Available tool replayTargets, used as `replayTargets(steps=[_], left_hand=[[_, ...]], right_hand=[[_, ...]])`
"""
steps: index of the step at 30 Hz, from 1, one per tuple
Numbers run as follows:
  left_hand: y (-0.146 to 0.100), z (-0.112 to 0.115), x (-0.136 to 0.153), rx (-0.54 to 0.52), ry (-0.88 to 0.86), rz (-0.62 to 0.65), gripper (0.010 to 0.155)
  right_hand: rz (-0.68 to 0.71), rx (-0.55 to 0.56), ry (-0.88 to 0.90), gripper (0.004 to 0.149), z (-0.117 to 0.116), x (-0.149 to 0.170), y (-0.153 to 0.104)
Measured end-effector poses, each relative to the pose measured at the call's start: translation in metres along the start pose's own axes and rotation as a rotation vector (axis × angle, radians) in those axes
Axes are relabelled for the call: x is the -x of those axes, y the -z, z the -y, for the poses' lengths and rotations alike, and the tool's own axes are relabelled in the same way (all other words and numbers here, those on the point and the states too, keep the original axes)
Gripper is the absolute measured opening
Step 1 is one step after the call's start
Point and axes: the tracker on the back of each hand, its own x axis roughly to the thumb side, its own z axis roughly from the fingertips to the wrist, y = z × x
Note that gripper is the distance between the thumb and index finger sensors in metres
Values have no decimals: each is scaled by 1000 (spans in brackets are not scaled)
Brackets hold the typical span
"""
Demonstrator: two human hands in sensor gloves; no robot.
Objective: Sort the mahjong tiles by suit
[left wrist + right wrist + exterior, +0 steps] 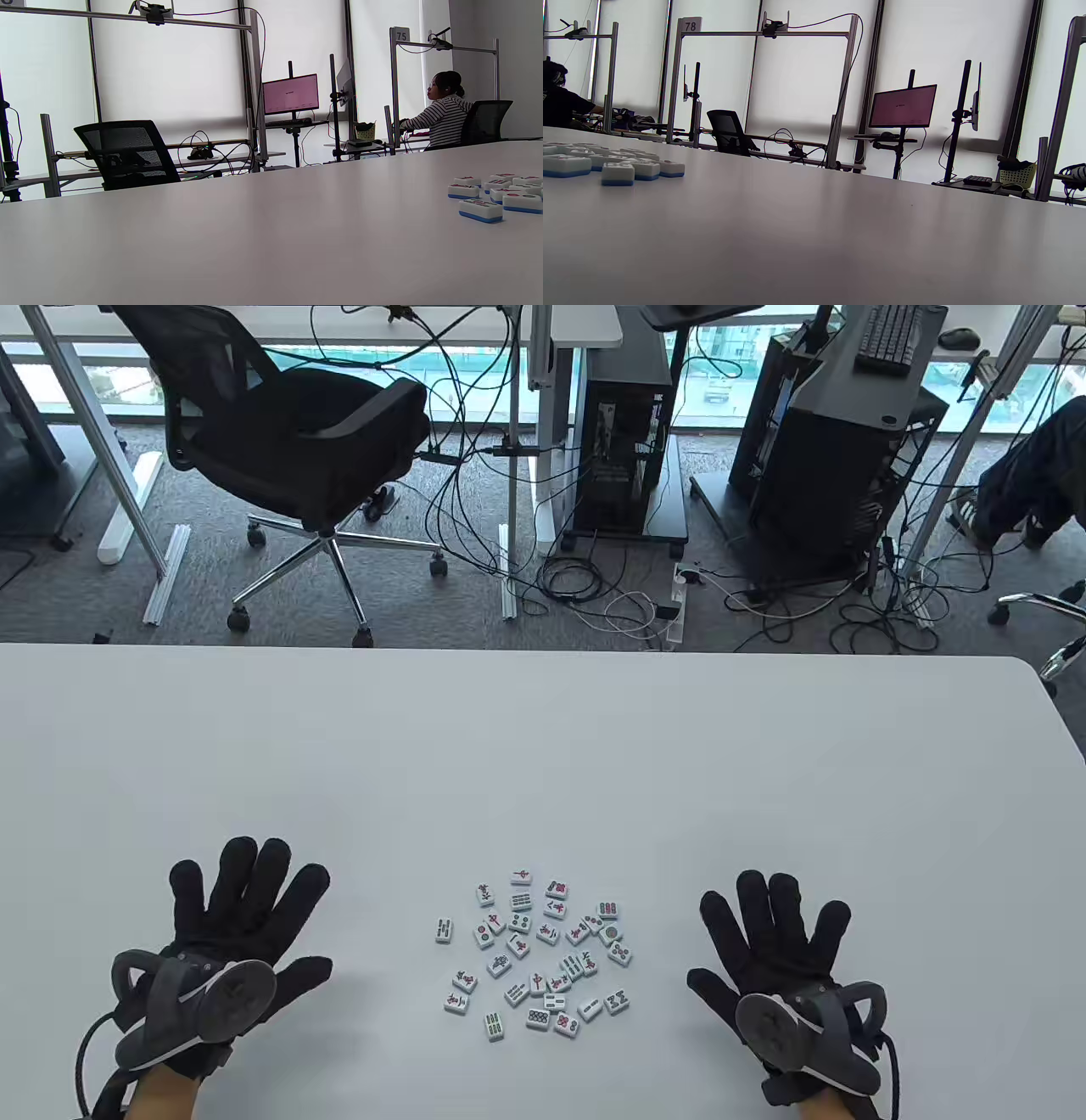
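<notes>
Evidently unstarted: our left hand (233, 912) and right hand (776, 946) lie flat, fingers spread, empty, flanking the mixed face-up tiles (540, 952) so suits read.

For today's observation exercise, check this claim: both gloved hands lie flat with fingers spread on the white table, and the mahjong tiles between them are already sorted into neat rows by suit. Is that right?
Not quite. The mahjong tiles are not sorted: the table view shows them in a loose, mixed cluster, face up and at odd angles. The rest holds: the left hand and right hand lie flat, fingers spread, on the white table with the tiles between them.
</notes>
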Motion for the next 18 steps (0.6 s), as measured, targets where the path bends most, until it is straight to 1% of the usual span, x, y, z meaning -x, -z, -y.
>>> replayTargets(steps=[5,10,15,18], left_hand=[[1,4,7,19,-22,-28,89],[1,3,8,20,-30,-27,88],[0,4,7,24,-52,-27,88],[2,12,5,63,-55,-13,88]], right_hand=[[-24,-10,23,76,0,3,0],[-28,-4,35,77,1,3,0],[-22,-24,44,79,-1,1,0],[-31,-42,71,80,-2,3,1]])
